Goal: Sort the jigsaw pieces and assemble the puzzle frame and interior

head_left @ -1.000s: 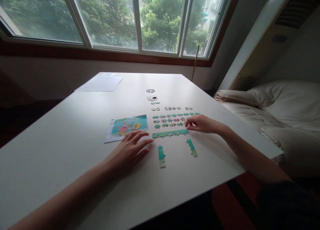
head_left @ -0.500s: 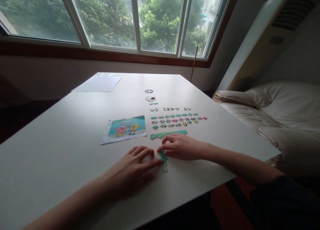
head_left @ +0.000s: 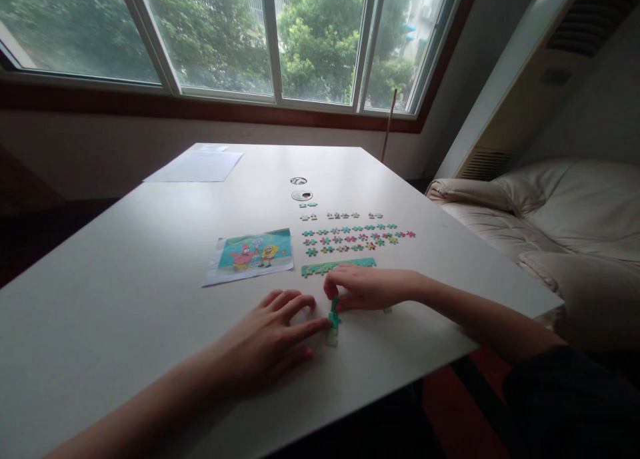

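Note:
On the white table, a short strip of joined green puzzle pieces lies between my hands. My right hand pinches its far end, which looks tilted up off the tabletop. With fingers apart, my left hand rests at the strip's left side, its index fingertip touching the middle. Just beyond my right fingers lies a longer assembled green puzzle strip, partly covered by that hand. A small pale piece peeks out below my right wrist.
Several rows of loose puzzle pieces lie farther back. A cartoon reference picture is at left, with two round items behind the rows. White paper sheets lie at the far left; a padded sofa stands right.
My right hand has shifted slightly right, and the strip's far end now looks raised and bent. My left hand has followed slightly right, index finger still on the strip.

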### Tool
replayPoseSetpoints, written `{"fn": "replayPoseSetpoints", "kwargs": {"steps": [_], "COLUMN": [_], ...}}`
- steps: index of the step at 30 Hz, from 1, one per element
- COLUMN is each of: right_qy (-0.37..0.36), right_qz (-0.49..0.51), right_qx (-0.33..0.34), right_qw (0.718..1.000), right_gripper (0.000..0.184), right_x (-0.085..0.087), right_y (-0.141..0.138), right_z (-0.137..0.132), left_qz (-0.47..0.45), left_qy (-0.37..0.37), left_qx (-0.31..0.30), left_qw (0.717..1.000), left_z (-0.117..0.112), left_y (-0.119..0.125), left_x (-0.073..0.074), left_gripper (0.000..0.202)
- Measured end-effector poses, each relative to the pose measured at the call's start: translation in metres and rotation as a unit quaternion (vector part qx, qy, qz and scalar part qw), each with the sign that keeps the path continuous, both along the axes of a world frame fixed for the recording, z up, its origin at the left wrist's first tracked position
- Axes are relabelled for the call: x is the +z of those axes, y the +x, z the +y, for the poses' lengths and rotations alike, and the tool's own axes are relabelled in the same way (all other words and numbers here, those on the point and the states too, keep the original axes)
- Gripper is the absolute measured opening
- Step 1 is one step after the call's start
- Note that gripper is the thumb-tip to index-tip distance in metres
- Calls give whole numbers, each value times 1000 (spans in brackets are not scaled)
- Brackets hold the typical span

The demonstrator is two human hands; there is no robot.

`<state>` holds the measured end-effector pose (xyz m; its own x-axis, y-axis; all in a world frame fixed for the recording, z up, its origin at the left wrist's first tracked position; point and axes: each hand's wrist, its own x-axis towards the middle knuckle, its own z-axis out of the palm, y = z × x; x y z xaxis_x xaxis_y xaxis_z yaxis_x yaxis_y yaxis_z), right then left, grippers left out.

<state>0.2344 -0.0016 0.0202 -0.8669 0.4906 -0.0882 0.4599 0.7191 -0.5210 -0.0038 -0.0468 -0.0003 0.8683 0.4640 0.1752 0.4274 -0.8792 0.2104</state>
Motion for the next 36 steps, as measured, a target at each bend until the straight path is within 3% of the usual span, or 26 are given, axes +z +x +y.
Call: {"fn": "replayPoseSetpoints", "kwargs": {"steps": [5,9,18,24,32,36], "right_qy": [-23,-6,84,118,49,-36], "right_qz": [23,59,53,45,18,43], "right_qx": [-7,-19,-151,-222,-263,-262], "right_qw": [999,998,983,967,963,963], "right_gripper": [19,25,18,18,20,25], "right_x": [6,13,24,31,28,19], "right_y": [2,18,76,86,87,92], "right_z": [1,7,28,34,38,44], "left_qz": [2,20,2,-22,12,11], "left_qy": [-5,-7,24,59,84,82], "left_qx": [4,28,53,100,92,89], "left_qw": [1000,999,998,993,992,993], "left_z": [0,0,14,29,45,48], "left_y": [0,-2,-14,-16,-4,-5], "left_x": [-2,-2,-7,-17,-16,-20], "left_gripper": [36,35,33,33,37,37]}}
